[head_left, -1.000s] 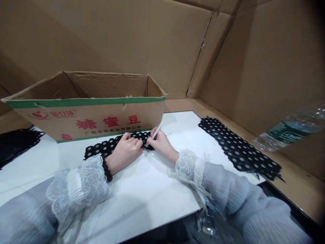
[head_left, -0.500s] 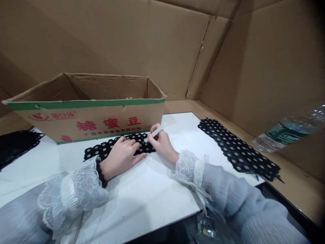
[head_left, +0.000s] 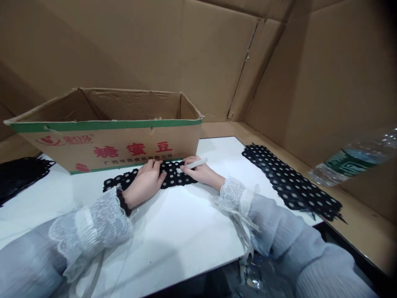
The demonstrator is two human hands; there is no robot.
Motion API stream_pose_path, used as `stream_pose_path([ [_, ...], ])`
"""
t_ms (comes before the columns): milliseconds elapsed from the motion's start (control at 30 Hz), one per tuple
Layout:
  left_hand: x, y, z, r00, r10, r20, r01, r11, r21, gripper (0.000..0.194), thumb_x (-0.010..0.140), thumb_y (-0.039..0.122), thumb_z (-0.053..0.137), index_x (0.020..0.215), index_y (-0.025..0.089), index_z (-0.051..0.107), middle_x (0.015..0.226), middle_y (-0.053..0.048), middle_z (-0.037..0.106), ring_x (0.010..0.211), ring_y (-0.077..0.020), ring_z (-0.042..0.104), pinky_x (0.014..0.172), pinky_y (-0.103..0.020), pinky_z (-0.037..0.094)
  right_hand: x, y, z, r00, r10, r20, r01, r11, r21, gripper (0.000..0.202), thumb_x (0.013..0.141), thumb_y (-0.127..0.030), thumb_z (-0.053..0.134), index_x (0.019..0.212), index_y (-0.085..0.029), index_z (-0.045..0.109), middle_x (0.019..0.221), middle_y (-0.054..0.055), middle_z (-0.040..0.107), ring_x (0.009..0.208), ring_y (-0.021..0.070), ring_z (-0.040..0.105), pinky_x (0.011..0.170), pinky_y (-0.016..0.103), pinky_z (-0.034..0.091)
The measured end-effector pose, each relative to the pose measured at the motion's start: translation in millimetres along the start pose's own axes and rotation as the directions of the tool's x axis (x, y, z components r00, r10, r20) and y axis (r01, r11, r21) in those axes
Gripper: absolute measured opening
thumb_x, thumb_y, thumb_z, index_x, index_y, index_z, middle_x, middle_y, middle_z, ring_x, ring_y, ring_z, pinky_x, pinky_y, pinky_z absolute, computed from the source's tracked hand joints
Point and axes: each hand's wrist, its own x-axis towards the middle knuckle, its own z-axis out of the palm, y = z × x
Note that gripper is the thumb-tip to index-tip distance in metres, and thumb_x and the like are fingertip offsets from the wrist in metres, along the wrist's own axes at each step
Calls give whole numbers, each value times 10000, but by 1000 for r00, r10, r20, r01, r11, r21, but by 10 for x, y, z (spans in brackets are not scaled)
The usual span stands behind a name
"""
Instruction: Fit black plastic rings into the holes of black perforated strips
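Observation:
A black strip with rows of pale round dots (head_left: 173, 180) lies on the white tabletop (head_left: 176, 236), close against the front of a cardboard box. My left hand (head_left: 143, 184) rests across its middle, palm down, thumb apart from the fingers, covering part of the dots. At the strip's right end, my right hand (head_left: 206, 173) pinches a slim white pen-like tool (head_left: 197, 163). The tool slants down to the left, its tip at the dots. Whether the tip touches the strip I cannot tell.
The open cardboard box (head_left: 182, 138) with red lettering stands behind my hands. Another dotted black strip (head_left: 288, 180) lies to the right, beside a plastic bottle (head_left: 350, 163) on its side. A black stack (head_left: 21, 176) sits far left. Cardboard walls (head_left: 223, 62) enclose the back and right.
My left hand has shifted slightly up the strip, its thumb drawn in onto the dots. My right hand has moved a little right and lower, and the pen-like tool lies flatter.

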Motion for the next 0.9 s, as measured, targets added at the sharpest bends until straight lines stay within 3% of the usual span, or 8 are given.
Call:
stream_pose_path([
  [100,60,-126,-81,996,-91,-9,87,976,-200,335,881,303,348,1101,114,517,1098,-129,588,1040,-237,552,923,-355,425,-20,7,32,999,12,-47,-12,1000,-1,319,858,-378,439,613,-215,562,713,42,596,810,192,556,848,362,401],
  [167,61,-224,-114,994,-97,-55,83,973,-215,296,883,290,333,1049,139,525,1056,-111,609,1003,-227,564,895,-348,437,-29,11,54,996,25,-82,-26,999,-19,301,858,-395,444,669,-218,598,797,50,623,890,204,559,877,372,391],
  [267,-4,-324,-114,994,-19,-111,18,1000,-7,304,883,329,338,1010,137,536,1015,-132,607,992,-271,544,888,-395,424,-22,28,66,999,2,-51,-5,998,-62,293,871,-398,429,731,-220,616,912,48,642,993,211,533,919,387,351],
  [367,-67,-348,-108,998,-23,-59,35,977,212,366,886,413,328,975,135,548,962,-145,602,960,-310,538,852,-437,420,-4,46,67,1000,8,3,-8,995,-98,321,881,-418,410,738,-213,611,897,38,647,945,205,512,892,386,339],
  [567,-31,-280,-276,992,-28,121,5,982,187,433,896,513,253,879,169,515,850,-108,626,824,-261,607,714,-343,448,-14,4,69,998,49,-28,-52,994,-98,317,874,-427,427,714,-207,589,841,45,583,888,200,448,845,379,336],
  [700,-34,-240,-391,987,-79,141,24,934,357,508,881,574,230,1007,159,495,754,-103,646,674,-287,621,570,-336,414,-36,-94,45,1000,-2,-4,2,998,56,298,895,-377,388,711,-199,541,849,37,519,848,163,488,836,339,391],
  [800,-66,-251,-389,998,29,55,-53,852,521,517,867,569,302,974,116,529,835,-168,629,758,-330,606,627,-375,422,-39,-167,36,1000,10,6,-10,992,125,295,893,-366,386,682,-201,509,838,32,497,839,157,503,835,332,408],
  [900,-69,-261,-349,981,192,8,-167,832,529,462,882,508,337,976,105,544,892,-181,606,890,-344,569,760,-419,415,-31,-217,28,999,32,-5,-31,988,153,280,892,-346,381,679,-202,491,866,35,508,858,161,509,858,335,395],
])
